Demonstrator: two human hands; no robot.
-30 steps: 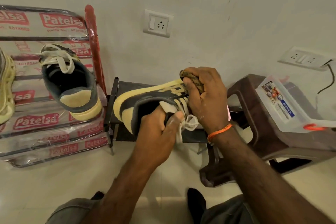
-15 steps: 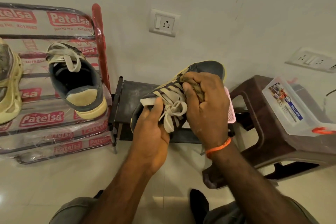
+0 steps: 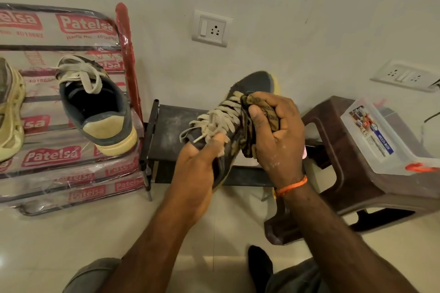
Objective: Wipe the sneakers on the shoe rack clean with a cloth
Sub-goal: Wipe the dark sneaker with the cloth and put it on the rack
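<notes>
The left hand [image 3: 197,169] has its grip clenched round the heel end of a dark sneaker [image 3: 240,112], held just right of the shoe rack [image 3: 71,169]; the right hand [image 3: 277,135] grips a brown cloth [image 3: 267,114] against the sneaker's side

The yellow shoe [image 3: 9,112] at nine o'clock is cut by the frame edge — the held sneaker [image 3: 240,114] is partly hidden by both hands — box label [image 3: 371,135] print is unreadable.
</notes>
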